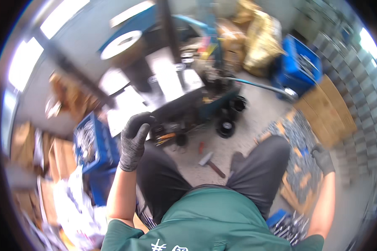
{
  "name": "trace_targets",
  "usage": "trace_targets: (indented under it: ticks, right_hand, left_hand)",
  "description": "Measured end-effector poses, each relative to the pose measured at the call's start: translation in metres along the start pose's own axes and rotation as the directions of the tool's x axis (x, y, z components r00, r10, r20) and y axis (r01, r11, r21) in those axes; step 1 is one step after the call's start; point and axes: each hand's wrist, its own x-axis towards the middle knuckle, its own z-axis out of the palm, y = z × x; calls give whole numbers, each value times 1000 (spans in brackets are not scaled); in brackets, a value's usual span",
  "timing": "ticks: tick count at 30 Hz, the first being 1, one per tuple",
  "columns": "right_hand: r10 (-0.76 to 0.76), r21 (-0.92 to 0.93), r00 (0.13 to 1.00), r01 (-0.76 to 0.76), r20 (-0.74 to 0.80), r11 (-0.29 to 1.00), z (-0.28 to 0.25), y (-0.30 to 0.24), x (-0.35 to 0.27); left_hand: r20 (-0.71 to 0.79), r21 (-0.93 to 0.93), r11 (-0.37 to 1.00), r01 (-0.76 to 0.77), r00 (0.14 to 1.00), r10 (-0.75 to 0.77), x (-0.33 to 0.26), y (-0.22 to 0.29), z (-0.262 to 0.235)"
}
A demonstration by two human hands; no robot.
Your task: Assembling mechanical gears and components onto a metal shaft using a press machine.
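My left hand (pixel 135 142), in a dark grey knit glove, is raised by the near edge of a machine's pale metal table (pixel 178 90). Its fingers curve forward with the thumb apart from them, and nothing shows between them. Out to the right, my right hand (pixel 323 159) wears a similar glove. It is over the right edge of a spread of small grey metal parts (pixel 295 142) lying on cardboard. Blur hides its fingertips and whether they hold anything.
A blue crate of metal parts (pixel 88 142) stands at left, another blue crate (pixel 299 65) at far right. A hammer (pixel 212 164) lies on the floor between my legs. Black round pieces (pixel 225 128) sit below the machine. A flattened cardboard box (pixel 329 111) lies at right.
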Motion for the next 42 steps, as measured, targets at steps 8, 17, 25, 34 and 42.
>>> trace_targets:
  ticks: [8,17,25,34,42]
  right_hand:
    - [-513,84,667,564,540,821,134,-243,155]
    - [-124,-118,541,391,832,913,246,-288,201]
    - [-209,61,596,259,775,964,261,-321,199]
    - [-1,-71,652,84,758,994,233,-271,219]
    - [62,-120,657,44,751,992,229,-245,214]
  left_hand:
    - [-611,-223,855,468,617,-497,-242,-115,-132]
    - [-489,-576,246,780,-88,-868,-558,-259,17]
    - [-421,-7,107,994,94,-902,-566,-266,69]
    - [-570,35,41,999,53,-820,-419,-286,-65]
    - [-560,47,-153,987,-101,-822,-512,-385,-124]
